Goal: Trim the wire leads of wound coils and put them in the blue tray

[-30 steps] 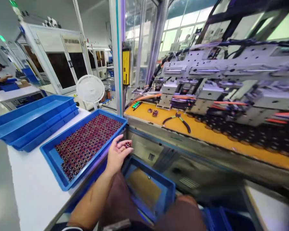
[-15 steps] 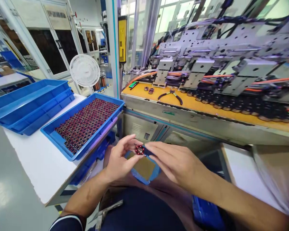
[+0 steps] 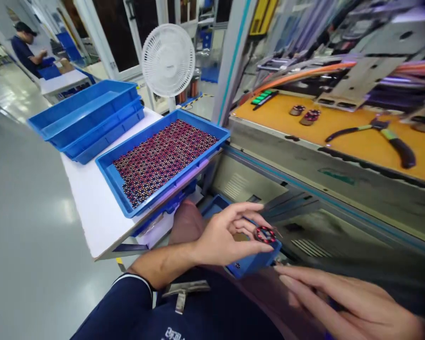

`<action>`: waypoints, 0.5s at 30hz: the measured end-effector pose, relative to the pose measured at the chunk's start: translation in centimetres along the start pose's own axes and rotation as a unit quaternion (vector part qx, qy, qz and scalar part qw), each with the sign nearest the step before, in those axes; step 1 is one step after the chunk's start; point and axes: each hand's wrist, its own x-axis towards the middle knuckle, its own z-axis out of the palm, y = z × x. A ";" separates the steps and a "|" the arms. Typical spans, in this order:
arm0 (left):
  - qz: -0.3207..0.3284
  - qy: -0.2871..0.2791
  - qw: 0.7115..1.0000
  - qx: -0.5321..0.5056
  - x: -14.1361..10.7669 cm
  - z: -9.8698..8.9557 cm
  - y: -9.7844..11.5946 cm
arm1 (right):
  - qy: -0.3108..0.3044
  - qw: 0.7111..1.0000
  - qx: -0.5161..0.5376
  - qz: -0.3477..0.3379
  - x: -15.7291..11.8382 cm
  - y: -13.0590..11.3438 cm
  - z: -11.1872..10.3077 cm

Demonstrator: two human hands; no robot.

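Observation:
My left hand point(image 3: 230, 233) holds a small round part with red and black segments point(image 3: 265, 234) between its thumb and fingers, and a thin wire sticks out at its right. Lower right, my right hand point(image 3: 347, 295) is apart from that part, its thumb and fingertips close together near a small blurred thing that I cannot make out. Beneath my left hand a blue bin point(image 3: 257, 264) shows in part. Many similar small parts point(image 3: 163, 158) fill a blue tray point(image 3: 127, 208) on the white table to the left.
Stacked blue trays point(image 3: 88, 113) stand on the white table point(image 3: 88, 208). Behind is a white fan point(image 3: 168, 60). Pliers point(image 3: 378, 127) and two round parts point(image 3: 310, 116) lie on the orange machine bench point(image 3: 286, 101). A person point(image 3: 26, 49) is at the far left.
The view has swung left and closer to the bench. My right hand has moved away from the round part, down and to the right; my left hand still holds it.

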 end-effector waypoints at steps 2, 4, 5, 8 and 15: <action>0.009 0.004 1.000 0.005 0.7 -0.2 0.4 | -0.007 0.999 0.042 0.007 0.6 -0.3 0.4; 0.023 -0.001 1.000 0.018 1.5 -0.4 0.8 | -0.024 0.994 0.106 0.023 1.3 -0.1 0.7; 0.032 -0.006 0.999 0.027 1.8 -0.5 0.9 | -0.017 0.990 0.133 0.035 1.6 0.2 0.8; 0.073 -0.027 0.995 0.065 2.7 -0.5 1.0 | 0.065 0.974 0.189 0.110 2.0 1.7 0.5; 0.136 -0.080 0.979 0.130 3.2 1.3 0.2 | 0.167 0.869 0.393 0.251 3.1 2.2 0.2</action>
